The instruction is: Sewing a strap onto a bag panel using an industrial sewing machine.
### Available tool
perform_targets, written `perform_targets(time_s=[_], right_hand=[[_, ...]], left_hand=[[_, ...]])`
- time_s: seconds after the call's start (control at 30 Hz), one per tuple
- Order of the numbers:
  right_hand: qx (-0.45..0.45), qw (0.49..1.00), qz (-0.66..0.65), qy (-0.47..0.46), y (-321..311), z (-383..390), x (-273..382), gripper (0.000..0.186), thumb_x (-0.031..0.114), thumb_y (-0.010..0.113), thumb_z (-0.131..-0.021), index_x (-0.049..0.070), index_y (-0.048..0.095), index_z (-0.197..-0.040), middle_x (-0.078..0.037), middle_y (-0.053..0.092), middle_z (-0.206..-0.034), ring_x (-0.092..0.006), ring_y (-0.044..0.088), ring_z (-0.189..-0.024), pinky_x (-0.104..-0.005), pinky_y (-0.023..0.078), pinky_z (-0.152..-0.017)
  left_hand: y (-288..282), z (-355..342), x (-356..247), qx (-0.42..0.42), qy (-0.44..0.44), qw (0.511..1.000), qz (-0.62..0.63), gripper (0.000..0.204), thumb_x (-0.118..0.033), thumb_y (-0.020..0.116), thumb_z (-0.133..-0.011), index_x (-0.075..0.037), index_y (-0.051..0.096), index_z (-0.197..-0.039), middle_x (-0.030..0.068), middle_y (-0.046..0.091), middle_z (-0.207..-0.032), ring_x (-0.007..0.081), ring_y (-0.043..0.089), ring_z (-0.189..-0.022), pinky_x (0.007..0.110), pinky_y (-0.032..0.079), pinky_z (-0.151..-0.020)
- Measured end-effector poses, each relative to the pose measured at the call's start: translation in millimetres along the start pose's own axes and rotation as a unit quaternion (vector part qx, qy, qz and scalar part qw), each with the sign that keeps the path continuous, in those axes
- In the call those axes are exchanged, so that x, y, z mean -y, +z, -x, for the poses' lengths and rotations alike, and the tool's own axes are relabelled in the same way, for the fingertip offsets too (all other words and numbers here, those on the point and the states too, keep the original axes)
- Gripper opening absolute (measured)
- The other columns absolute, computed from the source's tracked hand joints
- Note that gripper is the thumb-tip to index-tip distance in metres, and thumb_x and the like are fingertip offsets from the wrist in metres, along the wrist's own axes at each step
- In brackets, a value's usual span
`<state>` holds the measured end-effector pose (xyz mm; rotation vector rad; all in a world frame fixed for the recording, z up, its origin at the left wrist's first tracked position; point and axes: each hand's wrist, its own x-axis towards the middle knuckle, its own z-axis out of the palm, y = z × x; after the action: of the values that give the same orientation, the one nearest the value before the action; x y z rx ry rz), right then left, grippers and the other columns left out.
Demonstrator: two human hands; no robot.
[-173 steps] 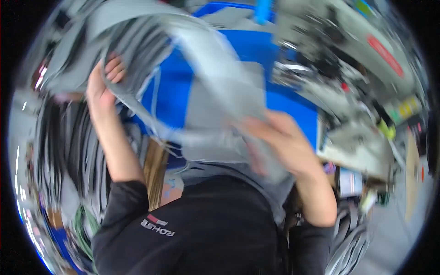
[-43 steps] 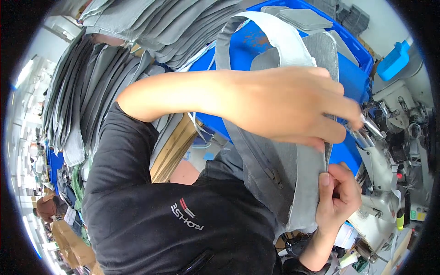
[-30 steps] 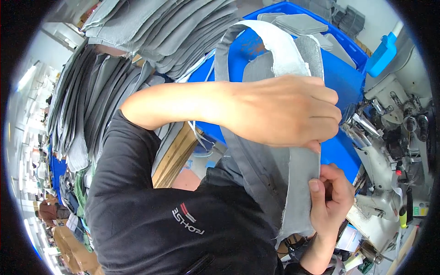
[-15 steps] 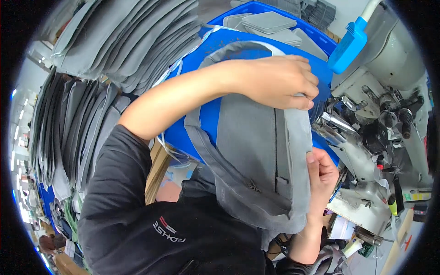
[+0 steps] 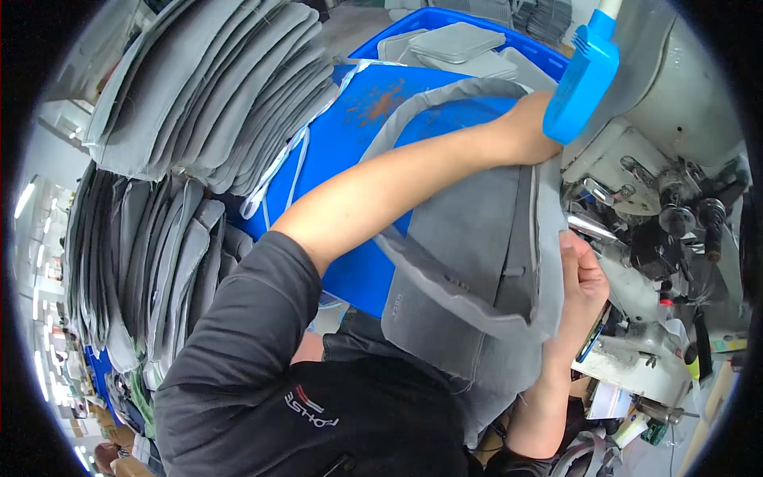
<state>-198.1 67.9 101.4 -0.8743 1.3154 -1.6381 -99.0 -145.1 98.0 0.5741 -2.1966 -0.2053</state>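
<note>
A grey fabric bag piece (image 5: pixel 457 219) lies partly on the blue work surface (image 5: pixel 350 191) and hangs over my lap. It has a zipper (image 5: pixel 520 230) along its right side and a long gusset strip (image 5: pixel 433 278) looping round it. My left arm reaches across it. At the far end of its right edge is my left hand (image 5: pixel 536 123), its fingers hidden behind a blue, paddle-shaped plastic head (image 5: pixel 584 83). Lower down the same edge, my right hand (image 5: pixel 584 274) pinches the fabric between thumb and curled fingers.
Close on the right stands a sewing machine (image 5: pixel 628 175) with metal parts near my hands. Tall stacks of grey panels (image 5: pixel 207 87) and folded grey pieces (image 5: pixel 143 262) rise at the left. A blue bin (image 5: pixel 389 32) holding grey panels sits at the back.
My left hand has moved right, behind the blue plastic head. The bag piece has shifted right and its strip lies differently. My right hand still pinches the edge, slightly farther up and right.
</note>
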Motion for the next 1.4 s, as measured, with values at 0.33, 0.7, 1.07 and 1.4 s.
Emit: perform_targets(time_s=[0.33, 0.7, 1.07, 1.4], right_hand=[[0.066, 0.997, -0.04, 0.005, -5, 8, -1, 0.02, 0.016, 0.059, -0.101, -0.001, 0.067, -0.104, -0.001, 0.069, -0.09, -0.0034, 0.057, -0.077, -0.0185, 0.045, -0.071], [0.1, 0.994, -0.014, -0.042, -15, 45, -1, 0.016, -0.001, 0.05, -0.1, -0.002, 0.053, -0.115, -0.005, 0.068, -0.092, -0.0074, 0.062, -0.083, -0.0202, 0.048, -0.074], [0.09, 0.994, -0.065, -0.013, 0, 15, -10, 0.014, 0.006, 0.051, -0.102, -0.001, 0.05, -0.113, -0.007, 0.069, -0.094, -0.0067, 0.062, -0.082, -0.0205, 0.049, -0.072], [0.121, 0.99, 0.062, 0.034, -14, 20, -3, 0.003, 0.004, 0.054, -0.1, 0.003, 0.052, -0.098, 0.0, 0.061, -0.075, -0.0018, 0.053, -0.066, -0.018, 0.042, -0.06]], left_hand=[[-76, 97, -113, -0.076, 0.472, 0.868, -0.131, 0.029, -0.022, 0.06, -0.085, -0.007, 0.063, -0.108, 0.0103, 0.063, -0.11, 0.0246, 0.06, -0.101, 0.039, 0.05, -0.086], [-74, 111, -166, -0.038, 0.171, 0.982, -0.063, 0.024, -0.011, 0.066, -0.075, 0.001, 0.068, -0.095, 0.0146, 0.068, -0.101, 0.0285, 0.07, -0.087, 0.035, 0.06, -0.075], [-62, 104, -148, -0.012, 0.131, 0.986, -0.106, 0.027, -0.012, 0.064, -0.075, 0.001, 0.067, -0.098, 0.0154, 0.067, -0.111, 0.0311, 0.068, -0.097, 0.038, 0.058, -0.083], [-79, 102, -152, 0.092, 0.001, 0.996, -0.022, 0.042, -0.004, 0.061, -0.074, 0.003, 0.061, -0.115, 0.0197, 0.056, -0.126, 0.0389, 0.057, -0.12, 0.044, 0.05, -0.099]])
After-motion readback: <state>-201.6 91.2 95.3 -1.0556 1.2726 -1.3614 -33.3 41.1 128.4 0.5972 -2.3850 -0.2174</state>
